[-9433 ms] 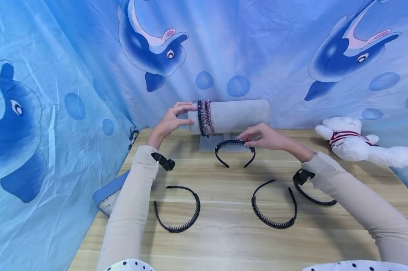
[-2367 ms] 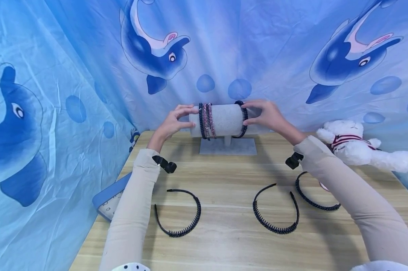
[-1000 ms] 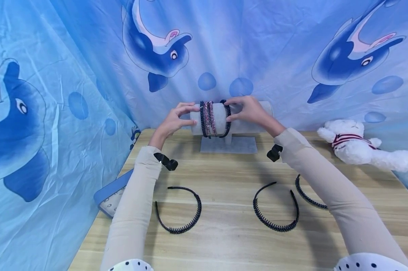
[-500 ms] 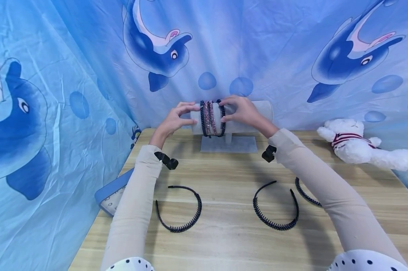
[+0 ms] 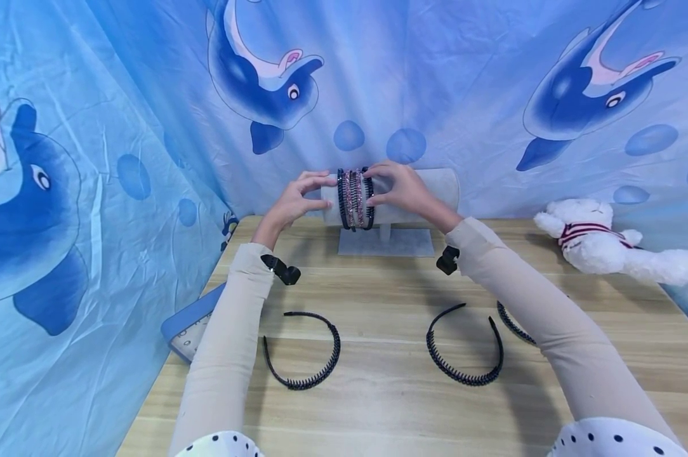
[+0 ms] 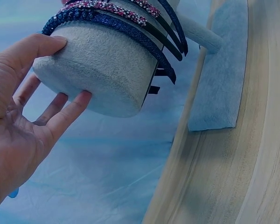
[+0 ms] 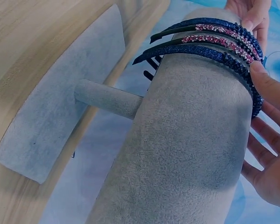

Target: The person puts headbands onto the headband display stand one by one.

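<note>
In the head view, a grey padded roll (image 5: 435, 190) lies level on a short post (image 5: 384, 232) above a flat base plate (image 5: 407, 245), which stands near the far edge of the wooden surface (image 5: 367, 412). Four headbands are around the roll, grouped toward its left half: a left dark headband (image 5: 342, 203), two pink glittery headbands (image 5: 350, 200) beside it, and a right dark headband (image 5: 369, 216). The left hand (image 5: 291, 200) holds the left end of the roll, its grip clamped there with the thumb below the forefinger. The right hand (image 5: 403, 188) has its grip clamped on the right dark headband, just beside the pink pair. Nearer the person, a toothed black headband (image 5: 337, 349) lies on the left and a second black headband (image 5: 458, 379) on the right; a third black headband (image 5: 512, 327) is partly covered by the right sleeve (image 5: 555, 324). A white plush toy (image 5: 595, 247) in a striped top lies at the right, and a blue-edged case (image 5: 192, 320) shows behind the left sleeve (image 5: 230, 343).

In the left wrist view, the thumb rests on the roll's end near the left dark headband, and the spread fingers touch the opposite side.

In the right wrist view, the thumb presses the sparkling dark-blue band, with the fingers behind it, and the tips of the headbands stand off the roll.
</note>
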### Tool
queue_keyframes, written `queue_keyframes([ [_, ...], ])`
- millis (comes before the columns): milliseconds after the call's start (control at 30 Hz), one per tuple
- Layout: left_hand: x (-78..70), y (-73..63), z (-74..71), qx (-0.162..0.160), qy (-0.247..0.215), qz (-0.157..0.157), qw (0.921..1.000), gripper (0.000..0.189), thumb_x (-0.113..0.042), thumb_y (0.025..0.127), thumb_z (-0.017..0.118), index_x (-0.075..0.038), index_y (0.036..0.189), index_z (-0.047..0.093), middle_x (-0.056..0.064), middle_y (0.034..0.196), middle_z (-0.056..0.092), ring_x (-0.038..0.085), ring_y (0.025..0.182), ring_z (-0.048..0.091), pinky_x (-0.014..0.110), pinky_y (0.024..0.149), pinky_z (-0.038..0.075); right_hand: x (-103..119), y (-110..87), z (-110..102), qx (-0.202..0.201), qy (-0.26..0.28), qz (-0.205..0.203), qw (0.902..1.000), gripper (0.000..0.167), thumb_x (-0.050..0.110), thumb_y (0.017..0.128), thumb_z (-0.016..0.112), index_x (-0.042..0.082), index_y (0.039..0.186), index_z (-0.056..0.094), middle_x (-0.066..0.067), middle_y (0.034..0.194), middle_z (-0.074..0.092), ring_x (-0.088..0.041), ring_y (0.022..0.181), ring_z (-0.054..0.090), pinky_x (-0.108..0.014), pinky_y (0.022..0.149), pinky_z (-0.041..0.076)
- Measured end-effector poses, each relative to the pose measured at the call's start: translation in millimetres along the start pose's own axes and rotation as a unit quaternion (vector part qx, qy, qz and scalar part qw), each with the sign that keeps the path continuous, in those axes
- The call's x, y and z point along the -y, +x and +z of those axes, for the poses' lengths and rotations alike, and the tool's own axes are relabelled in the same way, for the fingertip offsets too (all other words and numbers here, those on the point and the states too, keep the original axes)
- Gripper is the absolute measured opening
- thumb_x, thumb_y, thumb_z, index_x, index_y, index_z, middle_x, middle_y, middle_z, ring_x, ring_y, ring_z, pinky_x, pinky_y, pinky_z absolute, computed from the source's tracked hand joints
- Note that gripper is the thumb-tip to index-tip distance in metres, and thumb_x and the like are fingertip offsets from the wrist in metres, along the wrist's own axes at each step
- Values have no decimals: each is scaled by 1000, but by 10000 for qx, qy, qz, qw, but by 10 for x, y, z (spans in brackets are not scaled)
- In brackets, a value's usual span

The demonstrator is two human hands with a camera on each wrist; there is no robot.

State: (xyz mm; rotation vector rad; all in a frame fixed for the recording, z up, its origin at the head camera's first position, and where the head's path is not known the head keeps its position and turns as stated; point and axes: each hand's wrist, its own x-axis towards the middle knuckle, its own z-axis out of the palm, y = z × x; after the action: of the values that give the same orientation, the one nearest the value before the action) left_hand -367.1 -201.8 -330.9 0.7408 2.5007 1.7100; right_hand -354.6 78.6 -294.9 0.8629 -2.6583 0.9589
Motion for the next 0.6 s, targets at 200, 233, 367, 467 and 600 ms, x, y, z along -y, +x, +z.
queue_keyframes([
  [200, -142, -65, 38, 77, 5, -137, 9999, 50, -2, 92, 72, 0, 140, 58, 12, 161, 35, 35, 148, 35, 52, 122, 35, -1, -47, 7, -2, 31, -44, 10000, 62, 22, 78, 89, 7, 134, 65, -15, 148, 56, -34, 141, 48, -49, 124, 32],
  [233, -104, -46, 37, 59, -14, -134, 9999, 50, -2, 92, 72, 0, 140, 58, 11, 161, 35, 35, 148, 35, 53, 122, 35, 0, -58, 7, -19, 41, -71, 10000, 62, 22, 78, 89, 7, 134, 65, -15, 148, 55, -34, 141, 48, -49, 124, 32],
  [367, -6, 9, 33, -18, -40, -146, 9999, 51, -3, 91, 73, -2, 140, 58, 8, 162, 35, 35, 148, 36, 55, 119, 38, 18, -136, 12, -64, 212, -282, 9994, 61, 19, 79, 89, 6, 133, 66, -16, 148, 55, -34, 142, 46, -48, 126, 30],
  [467, -1, 14, 33, -46, -25, -156, 9999, 52, -4, 91, 74, -4, 140, 59, 6, 162, 35, 34, 148, 37, 52, 118, 42, 44, -238, 28, -23, 310, -546, 9980, 60, 18, 79, 89, 5, 133, 66, -16, 148, 55, -34, 143, 46, -48, 125, 32],
  [600, -9, 7, 22, -73, -1, -158, 9998, 51, -5, 90, 75, -6, 139, 60, 4, 161, 36, 32, 147, 39, 48, 115, 46, 95, -403, 79, -19, 314, -991, 9946, 56, 18, 80, 88, 5, 130, 68, -17, 145, 58, -34, 139, 50, -50, 121, 38],
])
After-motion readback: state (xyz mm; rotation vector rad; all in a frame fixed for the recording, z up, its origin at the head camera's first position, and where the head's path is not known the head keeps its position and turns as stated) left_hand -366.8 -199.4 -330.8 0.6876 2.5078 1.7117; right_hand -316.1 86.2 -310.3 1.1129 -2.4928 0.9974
